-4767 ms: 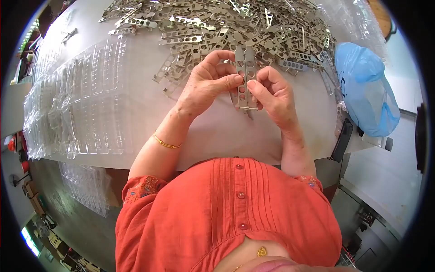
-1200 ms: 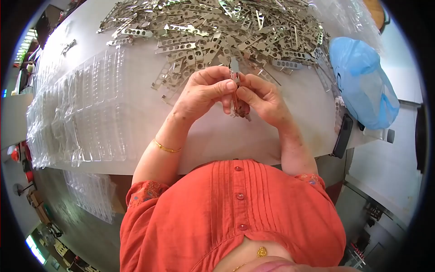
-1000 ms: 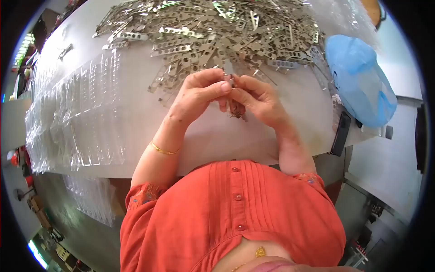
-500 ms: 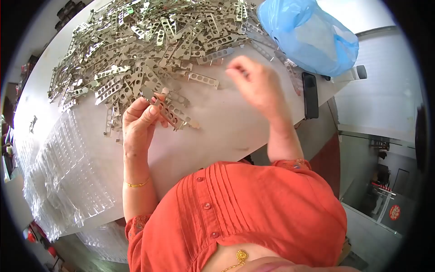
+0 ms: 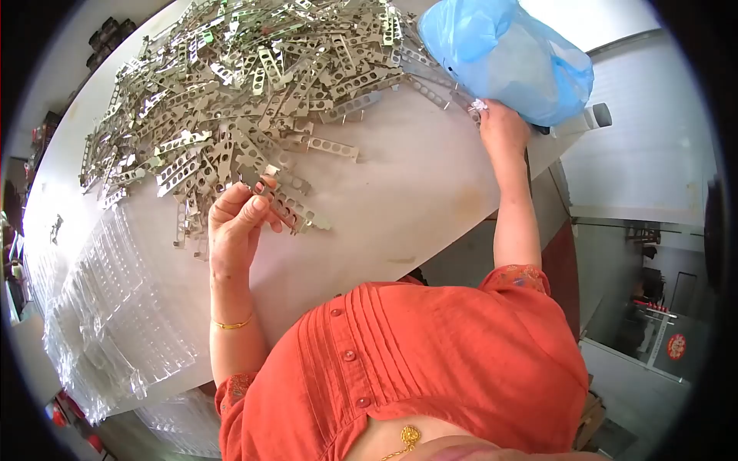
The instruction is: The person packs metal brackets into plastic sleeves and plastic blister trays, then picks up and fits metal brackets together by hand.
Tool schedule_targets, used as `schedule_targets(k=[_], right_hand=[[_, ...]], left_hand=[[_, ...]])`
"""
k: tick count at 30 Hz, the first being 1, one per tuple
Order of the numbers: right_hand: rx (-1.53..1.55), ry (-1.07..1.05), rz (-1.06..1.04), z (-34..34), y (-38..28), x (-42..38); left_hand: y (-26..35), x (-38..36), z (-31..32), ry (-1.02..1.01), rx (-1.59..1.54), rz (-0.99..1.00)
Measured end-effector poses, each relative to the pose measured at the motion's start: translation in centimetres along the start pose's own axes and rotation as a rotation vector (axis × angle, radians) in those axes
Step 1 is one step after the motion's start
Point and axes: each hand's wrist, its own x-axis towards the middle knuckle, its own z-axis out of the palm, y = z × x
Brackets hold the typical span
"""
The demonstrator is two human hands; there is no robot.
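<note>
My left hand (image 5: 238, 223) is closed on a metal bracket (image 5: 286, 213), a thin strip with a row of round holes, held tilted above the table. Thumb and fingers pinch its upper end. Further right, my right hand (image 5: 505, 132) reaches to the front of the blue plastic bag (image 5: 507, 54). Its fingers are bent together at a small shiny whitish bit (image 5: 478, 105); what they grip, if anything, I cannot make out. Loose perforated brackets lie close to both hands, one of them a single strip (image 5: 334, 147) at the heap's near edge.
A big heap of metal brackets (image 5: 254, 84) covers the far left of the white table (image 5: 415, 192). Clear plastic trays (image 5: 115, 307) lie at the left edge. A dark phone is mostly hidden behind my right wrist. The table's front edge runs diagonally before my body.
My right hand has moved right from above the middle of the table to the blue bag's front. My left hand keeps hold of the bracket, nearly in place. The view has shifted slightly.
</note>
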Motion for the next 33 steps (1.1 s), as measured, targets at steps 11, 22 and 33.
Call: schedule_targets(k=[11, 22, 33], right_hand=[[0.094, 0.299, -0.073, -0.8, -0.5, -1.4], [1.41, -0.135, -0.41, -8.2, -6.8, -7.3], [2.632, -0.832, -0.871, -17.8, -14.0, -13.7]], left_hand=[[0.6, -0.1, 0.4, 0.001, -0.006, -0.01], [0.4, 0.0, 0.5, -0.04, -0.015, 0.002], [0.3, -0.1, 0.8, -0.004, 0.021, -0.008]])
